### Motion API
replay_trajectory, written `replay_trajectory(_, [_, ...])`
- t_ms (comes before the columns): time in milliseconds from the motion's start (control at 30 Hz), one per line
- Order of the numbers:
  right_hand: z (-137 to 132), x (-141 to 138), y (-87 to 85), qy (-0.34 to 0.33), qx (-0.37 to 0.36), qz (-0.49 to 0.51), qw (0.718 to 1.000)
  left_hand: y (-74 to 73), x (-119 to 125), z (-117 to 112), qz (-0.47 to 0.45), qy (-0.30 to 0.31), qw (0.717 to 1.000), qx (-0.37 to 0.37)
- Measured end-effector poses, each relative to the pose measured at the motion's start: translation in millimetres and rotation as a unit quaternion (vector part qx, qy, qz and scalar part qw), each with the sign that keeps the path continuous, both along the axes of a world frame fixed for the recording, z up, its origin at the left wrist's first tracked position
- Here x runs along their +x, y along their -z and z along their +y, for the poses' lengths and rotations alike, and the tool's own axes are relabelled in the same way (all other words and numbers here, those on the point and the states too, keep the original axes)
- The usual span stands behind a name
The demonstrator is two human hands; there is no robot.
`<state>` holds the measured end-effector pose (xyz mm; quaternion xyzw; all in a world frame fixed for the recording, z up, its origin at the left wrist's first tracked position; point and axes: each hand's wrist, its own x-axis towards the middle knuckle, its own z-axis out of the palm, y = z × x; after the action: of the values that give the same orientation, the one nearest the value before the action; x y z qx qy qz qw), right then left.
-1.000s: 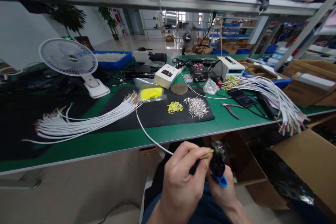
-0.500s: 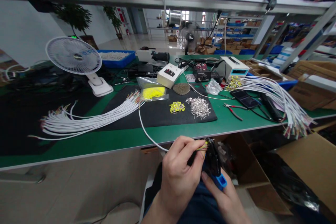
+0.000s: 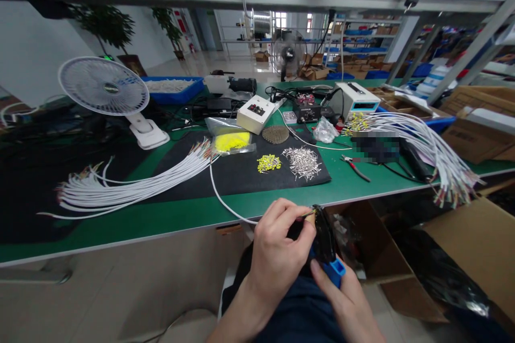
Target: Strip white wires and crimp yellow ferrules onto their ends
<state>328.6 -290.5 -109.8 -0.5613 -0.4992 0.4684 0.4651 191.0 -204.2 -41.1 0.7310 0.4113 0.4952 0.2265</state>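
Just off the bench's front edge, my left hand (image 3: 281, 241) pinches the stripped end of a white cable (image 3: 227, 207), whose thin coloured wires reach the head of a crimping tool (image 3: 324, 236). The tool is black with blue handles, and my right hand (image 3: 341, 289) is closed around them. My left fingers hide part of the wire ends, so I cannot make out a terminal in the jaws. On the black mat lie a heap of yellow ferrules (image 3: 269, 163) and a pile of bare silver pins (image 3: 302, 163). A bundle of white cables (image 3: 132, 190) lies to the left.
A white fan (image 3: 105, 87) stands at the left. Behind the mat are a bag of yellow parts (image 3: 232, 142) and a white switch box (image 3: 257, 113). At the right are red-handled cutters (image 3: 356, 167), another cable bundle (image 3: 426, 142) and, below the bench, an open cardboard box (image 3: 466, 252).
The yellow tip seen at the tool's jaws before is now hidden at the head. Both hands stay together on the cable and tool. The camera view has shifted slightly.
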Motion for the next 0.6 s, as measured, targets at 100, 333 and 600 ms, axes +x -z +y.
replay_trajectory(100, [-0.8,-0.8,4.8,0.042,0.024,-0.035,0.998,0.2,2.9,0.6,0.006,-0.01,1.0,0.011])
replay_trajectory(333, [-3.0,-7.4,-7.0,0.053,0.002,0.02,0.998,0.5,6.3,3.7,0.005,0.001,1.0,-0.013])
replay_trajectory(600, [-4.9,-4.0,-7.6,0.104,-0.042,0.093,0.989,2.0,-3.0,9.6,0.017,0.003,1.0,0.001])
